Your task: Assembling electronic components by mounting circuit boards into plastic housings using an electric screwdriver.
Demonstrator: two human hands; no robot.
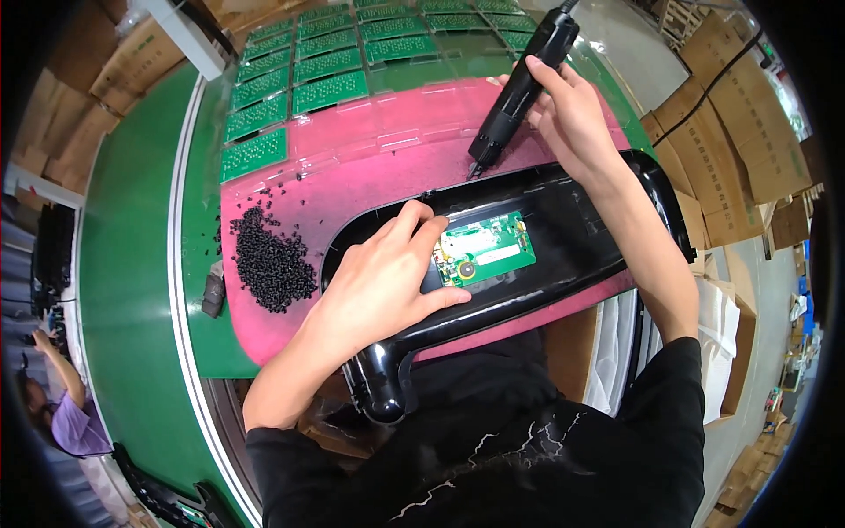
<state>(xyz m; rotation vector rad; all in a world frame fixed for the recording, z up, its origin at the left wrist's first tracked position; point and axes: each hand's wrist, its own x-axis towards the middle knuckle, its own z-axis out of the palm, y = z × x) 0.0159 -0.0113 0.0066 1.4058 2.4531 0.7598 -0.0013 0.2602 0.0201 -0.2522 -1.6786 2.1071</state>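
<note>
A glossy black plastic housing (563, 211) lies across the pink mat in front of me, its curved leg reaching toward my lap. In its recess sits a green circuit board (493, 251) with small parts and a round yellow-ringed component. My left hand (396, 264) rests on the housing with fingers spread, thumb and fingertips at the board's left edge. Farther off, my right hand (563, 106) grips a black electric screwdriver (519, 97), tilted with its tip down. That tip is just beyond the housing's far edge, over the mat.
A heap of small black screws (268, 260) lies on the pink mat (352, 154) at left. Green circuit boards (330, 91) fill clear trays at the back. Cardboard boxes (739, 132) stand at right. Another person in a purple sleeve (79, 427) is at far left.
</note>
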